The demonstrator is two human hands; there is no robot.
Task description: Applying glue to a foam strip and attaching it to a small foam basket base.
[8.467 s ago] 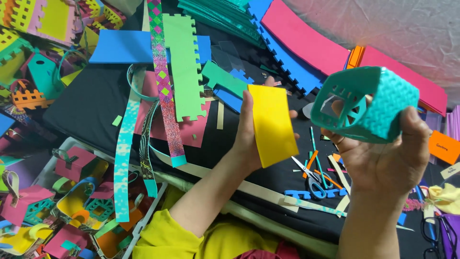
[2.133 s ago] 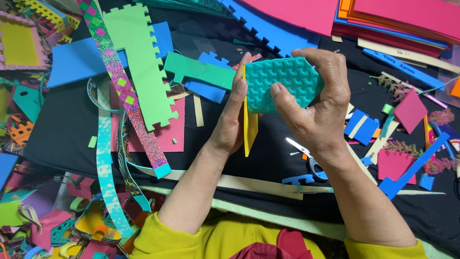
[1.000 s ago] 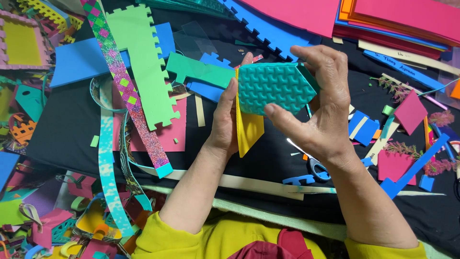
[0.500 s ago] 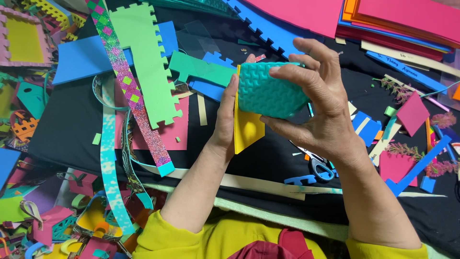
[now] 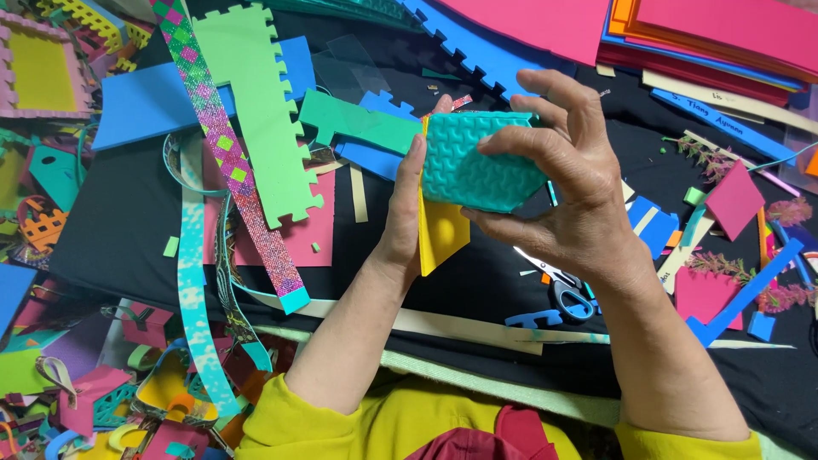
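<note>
The teal embossed foam piece (image 5: 477,162) sits in the air above the black mat (image 5: 111,230), clamped between both of our hands, with the yellow foam sheet (image 5: 439,234) pressed flat against its left face. Our left hand (image 5: 407,209) stands upright on the left, palm to the yellow sheet, thumb closed over the teal piece's left edge. Our right hand (image 5: 571,183) comes in from the right and grips the teal piece, fingers over the top, thumb beneath. The teal piece's long axis runs left to right; the yellow sheet hangs edge-on, its lower corner pointing down. Both hands touch the pair; the right carries more of the teal piece.

Below the hands, scissors (image 5: 558,285) with blue handles lie on the mat. To the left lie a patterned ribbon strip (image 5: 230,162) and a green notched foam panel (image 5: 256,111). Farther off, stacked foam sheets (image 5: 707,34) in pink and orange fill the upper right. Scraps crowd the mat on all sides.
</note>
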